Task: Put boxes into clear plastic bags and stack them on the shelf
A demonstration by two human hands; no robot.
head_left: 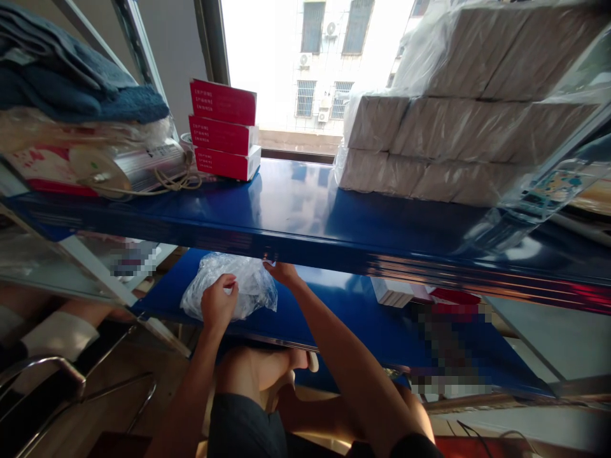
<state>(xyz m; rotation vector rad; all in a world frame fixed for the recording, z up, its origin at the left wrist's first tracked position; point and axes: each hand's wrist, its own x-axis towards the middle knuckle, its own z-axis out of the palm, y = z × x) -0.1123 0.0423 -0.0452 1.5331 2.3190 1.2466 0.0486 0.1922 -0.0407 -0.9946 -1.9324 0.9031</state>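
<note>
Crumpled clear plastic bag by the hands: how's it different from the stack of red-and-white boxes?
The crumpled clear plastic bag looks see-through; the stack of red-and-white boxes doesn't. The bag is rumpled; the boxes have straight edges. The bag lies on the lower blue shelf; the boxes stand on the upper blue shelf. Both rest on blue surfaces.

This looks like a storeroom or small workroom: white metal uprights (100, 270) carry a glossy blue shelf (296, 203), with red printed boxes (223, 130) piled beside plastic-wrapped stacks (420, 137) and folded blue cloth (90, 89). A lower blue shelf (329, 312) bears a crumpled clear plastic bag (255, 289) and more boxes (391, 291). A metal-framed chair (42, 362) stands alongside, and the window (265, 57) faces a building with air-conditioning units (304, 60).
</note>
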